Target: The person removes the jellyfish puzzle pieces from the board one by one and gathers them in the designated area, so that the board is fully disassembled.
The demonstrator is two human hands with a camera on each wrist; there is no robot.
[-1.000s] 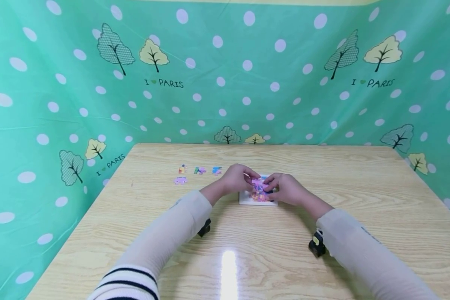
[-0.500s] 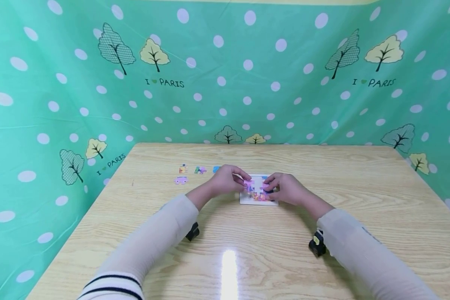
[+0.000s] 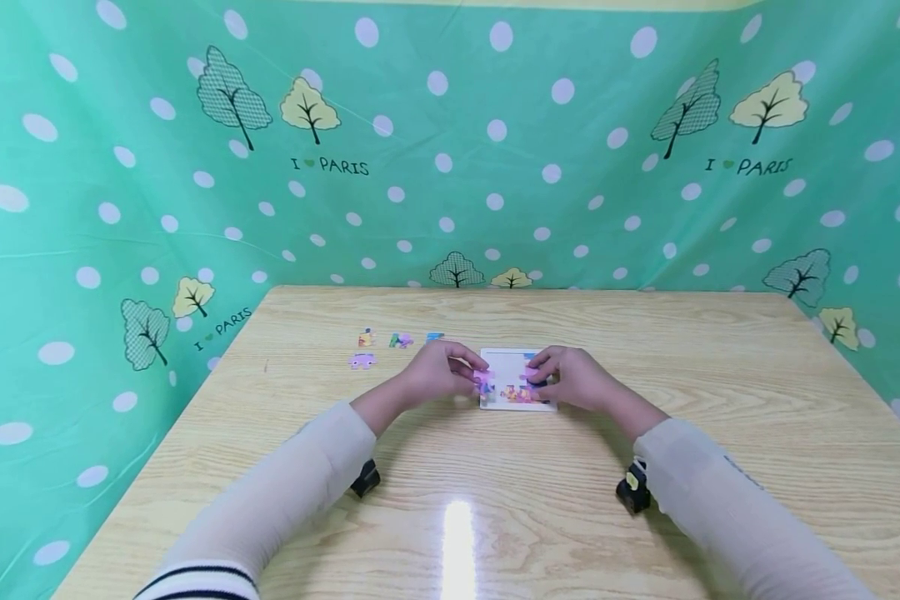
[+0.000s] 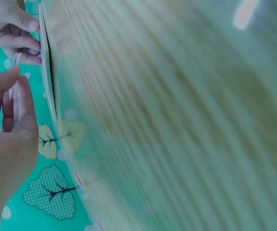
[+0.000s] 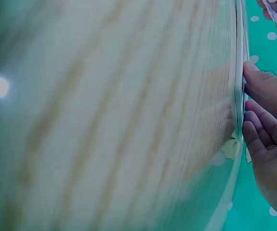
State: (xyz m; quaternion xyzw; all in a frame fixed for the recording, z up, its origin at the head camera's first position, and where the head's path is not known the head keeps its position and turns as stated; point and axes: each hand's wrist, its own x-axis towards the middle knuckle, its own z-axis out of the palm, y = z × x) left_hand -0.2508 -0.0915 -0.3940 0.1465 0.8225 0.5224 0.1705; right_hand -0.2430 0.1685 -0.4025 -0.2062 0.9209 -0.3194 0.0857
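Note:
In the head view a white puzzle tray (image 3: 504,367) lies flat on the table. Its right and bottom parts hold colourful jigsaw pieces (image 3: 519,394); bare white shows in the middle and upper left. My left hand (image 3: 438,372) pinches a pink and blue puzzle piece (image 3: 484,386) over the tray's left edge. The left wrist view shows that puzzle piece (image 4: 16,59) edge-on between thumb and fingers, raised off the tray. My right hand (image 3: 574,379) rests on the tray's right side. In the right wrist view its thumb and fingers stand apart, fingertips touching the tray (image 5: 240,62).
Several loose puzzle pieces lie at the back left: a yellow piece (image 3: 365,338), a green and pink piece (image 3: 401,340), a blue piece (image 3: 435,337) and a purple piece (image 3: 362,361). A green dotted curtain (image 3: 495,167) hangs behind the wooden table (image 3: 682,342).
My left hand has moved left from the tray's middle to its left edge, taking the puzzle piece along and uncovering white tray floor. The right hand has stayed in place.

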